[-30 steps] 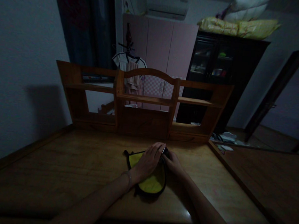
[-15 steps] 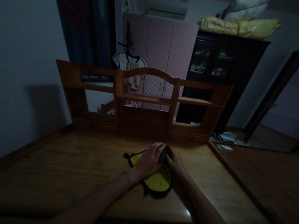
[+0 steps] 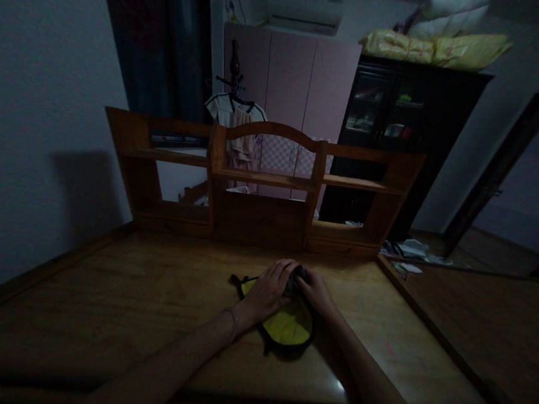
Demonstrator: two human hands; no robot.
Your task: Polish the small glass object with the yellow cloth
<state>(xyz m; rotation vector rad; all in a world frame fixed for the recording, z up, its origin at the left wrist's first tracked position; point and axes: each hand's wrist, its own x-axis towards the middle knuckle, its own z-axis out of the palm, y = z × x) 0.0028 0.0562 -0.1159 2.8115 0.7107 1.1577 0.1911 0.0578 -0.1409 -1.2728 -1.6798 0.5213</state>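
A yellow cloth with a black border [image 3: 289, 327] lies on the wooden desk [image 3: 147, 304], near the middle. My left hand [image 3: 267, 292] lies on the cloth's far half, fingers together and bent over its top end. My right hand [image 3: 317, 292] meets it there, fingers curled round a dark bunched part of the cloth [image 3: 295, 275]. A thin bracelet shows on my left wrist. The room is dim, so what lies under the fingers stays hidden.
A wooden shelf unit [image 3: 261, 185] stands along the desk's back edge. Behind it are a pink wardrobe [image 3: 288, 97], hanging clothes [image 3: 235, 133] and a dark cabinet [image 3: 399, 125] with bedding on top. A wall is at the left; papers [image 3: 411, 249] lie at the right.
The cloth's near end has slid a little to the right. Both hands stay together at its far end, the right fingers now closer round the dark bunched part.
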